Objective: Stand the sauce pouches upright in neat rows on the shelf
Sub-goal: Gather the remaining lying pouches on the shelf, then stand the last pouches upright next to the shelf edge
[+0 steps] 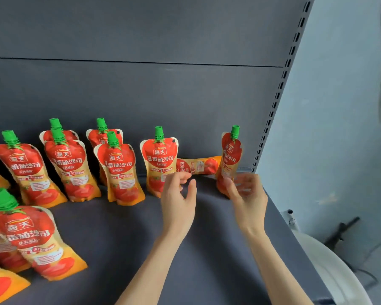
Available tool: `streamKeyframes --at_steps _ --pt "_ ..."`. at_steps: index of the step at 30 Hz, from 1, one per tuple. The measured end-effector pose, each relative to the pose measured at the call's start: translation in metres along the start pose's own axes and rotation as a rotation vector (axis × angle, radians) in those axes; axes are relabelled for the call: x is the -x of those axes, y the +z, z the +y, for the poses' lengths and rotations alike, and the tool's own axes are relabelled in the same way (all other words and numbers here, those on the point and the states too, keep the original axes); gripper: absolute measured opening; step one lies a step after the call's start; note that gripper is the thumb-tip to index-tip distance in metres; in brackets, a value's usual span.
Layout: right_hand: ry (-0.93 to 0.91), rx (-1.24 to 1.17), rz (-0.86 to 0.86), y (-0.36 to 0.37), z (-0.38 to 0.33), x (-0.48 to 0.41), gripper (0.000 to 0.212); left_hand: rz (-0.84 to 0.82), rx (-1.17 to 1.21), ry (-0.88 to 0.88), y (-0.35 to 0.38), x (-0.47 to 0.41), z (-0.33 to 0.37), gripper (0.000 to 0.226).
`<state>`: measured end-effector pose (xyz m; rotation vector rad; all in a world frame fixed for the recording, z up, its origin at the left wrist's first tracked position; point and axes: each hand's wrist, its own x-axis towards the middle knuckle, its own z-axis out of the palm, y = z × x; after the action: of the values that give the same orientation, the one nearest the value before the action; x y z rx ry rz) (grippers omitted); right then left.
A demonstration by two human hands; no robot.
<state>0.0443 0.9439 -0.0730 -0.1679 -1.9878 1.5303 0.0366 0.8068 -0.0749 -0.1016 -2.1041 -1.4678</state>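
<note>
Several red and orange sauce pouches with green caps stand upright on the dark grey shelf. One pouch lies flat on its side near the back panel. To its left stands an upright pouch, and to its right a pouch turned edge-on near the shelf's right end. My left hand is open, fingers relaxed, just in front of the lying pouch. My right hand is open and blurred, beside the base of the rightmost pouch; I cannot tell if it touches it.
The shelf's back panel is dark grey, with a slotted upright at the right end. Beyond the shelf edge are a pale wall and a white rounded object. Bare shelf surface lies in front of the pouches.
</note>
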Motion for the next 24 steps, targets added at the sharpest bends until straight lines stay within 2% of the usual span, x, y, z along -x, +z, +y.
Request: streamKeyframes --at_steps 2,4,5,6,8,12,18,21,24 --pt "0.060 0.071 -0.016 -0.005 0.009 -0.011 0.037 -0.044 -0.005 -0.023 0.019 -0.002 -0.001 0.012" --pt "0.087 0.133 -0.108 0.000 0.018 -0.025 0.062 -0.058 -0.023 -0.041 0.034 -0.005 -0.004 0.015" --pt "0.091 0.151 -0.157 0.004 0.021 -0.032 0.067 -0.055 -0.038 -0.049 0.040 -0.007 -0.006 0.016" --pt "0.093 0.155 -0.193 0.007 0.024 -0.037 0.064 -0.055 -0.057 -0.058 0.046 -0.008 -0.009 0.017" --pt "0.100 0.135 -0.229 0.008 0.029 -0.046 0.044 -0.053 -0.113 -0.057 0.056 -0.011 -0.012 0.020" --pt "0.067 0.161 -0.179 -0.012 0.045 -0.067 0.018 -0.057 -0.331 0.048 0.079 -0.026 -0.021 0.030" --pt "0.029 0.107 -0.244 -0.043 0.063 -0.090 0.015 -0.174 -0.694 0.067 0.107 -0.048 -0.022 0.053" --pt "0.026 0.081 -0.275 -0.050 0.068 -0.097 0.018 -0.212 -0.755 0.085 0.112 -0.058 -0.019 0.043" --pt "0.017 0.066 -0.265 -0.056 0.070 -0.101 0.017 -0.257 -0.675 0.151 0.112 -0.061 -0.021 0.025"
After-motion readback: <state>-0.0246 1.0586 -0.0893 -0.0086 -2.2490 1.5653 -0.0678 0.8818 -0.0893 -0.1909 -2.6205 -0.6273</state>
